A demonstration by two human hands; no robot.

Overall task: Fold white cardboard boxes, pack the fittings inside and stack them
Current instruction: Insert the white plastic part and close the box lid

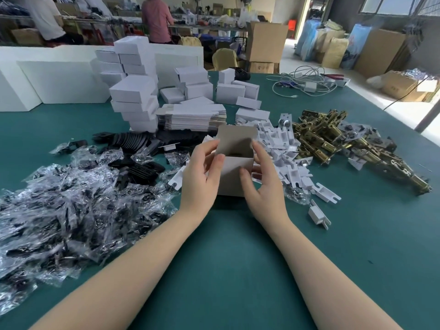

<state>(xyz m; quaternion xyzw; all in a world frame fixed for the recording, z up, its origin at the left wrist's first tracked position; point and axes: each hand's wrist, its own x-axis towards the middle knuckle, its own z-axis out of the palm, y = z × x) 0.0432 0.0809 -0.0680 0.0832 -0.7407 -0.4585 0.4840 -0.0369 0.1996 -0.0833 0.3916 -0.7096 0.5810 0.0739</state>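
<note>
At the centre of the frame we hold a small open cardboard box (234, 163) upright between both hands, its lid flap raised at the far side and something dark lying inside, too shadowed for us to name. Our left hand (202, 177) grasps the box's left wall, thumb on the near face and fingers curled round the far edge. Our right hand (264, 182) grasps the right wall the same way, thumb pressed against the near face. The box's lower end sits just over the green table (226, 258); we cannot tell whether it touches.

In the left of the frame spreads a heap of clear plastic bags (71, 210) with dark parts in them, and loose black parts (133, 144) lie just beyond. White plastic inserts (285, 148) are piled right of the box, touching a heap of brass fittings (333, 139) further right. Above the centre lies a stack of flat box blanks (190, 117), and folded white boxes (135, 98) stand stacked in the upper left
</note>
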